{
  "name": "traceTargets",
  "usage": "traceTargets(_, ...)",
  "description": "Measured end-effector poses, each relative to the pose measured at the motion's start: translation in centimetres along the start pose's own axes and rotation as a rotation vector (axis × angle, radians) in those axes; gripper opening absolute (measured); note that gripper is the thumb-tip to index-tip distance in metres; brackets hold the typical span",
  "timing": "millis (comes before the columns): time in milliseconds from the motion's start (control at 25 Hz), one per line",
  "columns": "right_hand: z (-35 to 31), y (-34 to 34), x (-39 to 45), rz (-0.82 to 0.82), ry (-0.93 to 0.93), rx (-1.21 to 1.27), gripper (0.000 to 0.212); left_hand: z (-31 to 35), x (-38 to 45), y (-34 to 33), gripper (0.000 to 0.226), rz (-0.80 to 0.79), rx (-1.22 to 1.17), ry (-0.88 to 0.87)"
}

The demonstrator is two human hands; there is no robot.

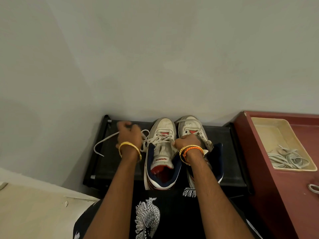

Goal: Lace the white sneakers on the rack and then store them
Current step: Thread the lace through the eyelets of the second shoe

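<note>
2 white sneakers, left sneaker [161, 145] & right sneaker [191, 128], sit side by side atop a black rack [224, 152]. Left hand [128, 133], fingers curled, pulls a lace [105, 140] out sideways; right hand [187, 141] grips the left sneaker's eyelet edge. Spare laces [288, 158] lie in a tray [264, 133] nearby.

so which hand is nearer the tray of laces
Right. The right hand sits on the two sneakers, on the side toward the tray at the far right. The left hand is beyond the sneakers, pulling a lace.
</note>
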State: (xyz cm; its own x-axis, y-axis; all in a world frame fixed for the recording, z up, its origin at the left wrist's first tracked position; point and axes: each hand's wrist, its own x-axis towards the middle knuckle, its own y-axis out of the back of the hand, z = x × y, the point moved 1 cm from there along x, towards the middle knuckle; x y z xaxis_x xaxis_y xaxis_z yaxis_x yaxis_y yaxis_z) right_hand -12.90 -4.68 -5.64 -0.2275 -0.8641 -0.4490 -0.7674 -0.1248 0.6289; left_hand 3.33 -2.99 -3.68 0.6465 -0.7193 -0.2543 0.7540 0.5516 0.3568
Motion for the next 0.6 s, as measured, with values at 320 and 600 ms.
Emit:
traceTargets(320,0.0,0.1,0.2,-0.015,0.009,-0.003,0.018,-0.1,-4.0,-5.9,0.031,-0.361,1.186,-0.633)
traceTargets(600,-0.2,0.1,0.1,-0.006,-0.003,0.021,0.015,-0.2,-2.8,-4.2,0.014,-0.160,0.762,-0.400)
